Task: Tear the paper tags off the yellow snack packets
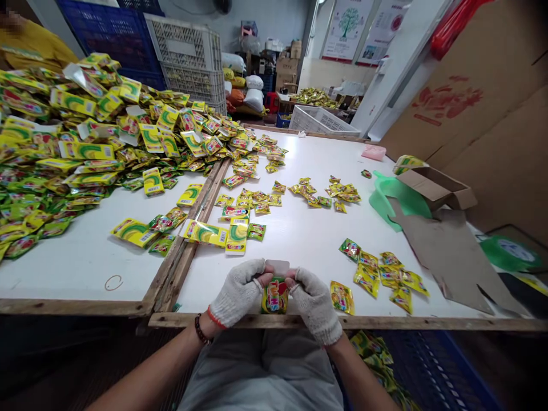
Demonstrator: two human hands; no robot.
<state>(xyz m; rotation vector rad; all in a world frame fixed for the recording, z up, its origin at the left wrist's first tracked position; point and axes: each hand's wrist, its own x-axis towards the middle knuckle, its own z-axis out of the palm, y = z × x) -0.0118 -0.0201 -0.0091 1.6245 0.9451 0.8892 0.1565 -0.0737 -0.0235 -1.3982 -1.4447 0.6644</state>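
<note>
White bench (308, 228): at its near edge, left hand (242, 290) and right hand (314, 299) hold a box (274, 298), fingers (266, 279) pinched together beside its flap (278, 266); light, even pressure should avoid creasing.

The gloves (237, 294) are knitted in rough, matt cloth. The small carton (275, 301) between them is made of glossy printed card. Packets (367, 277) to the right are wrapped in shiny plastic film. The smooth white tabletop (306, 231) is edged with rough wooden strips (385, 323); farther right, flat matt cardboard (447, 260) is seen.
</note>
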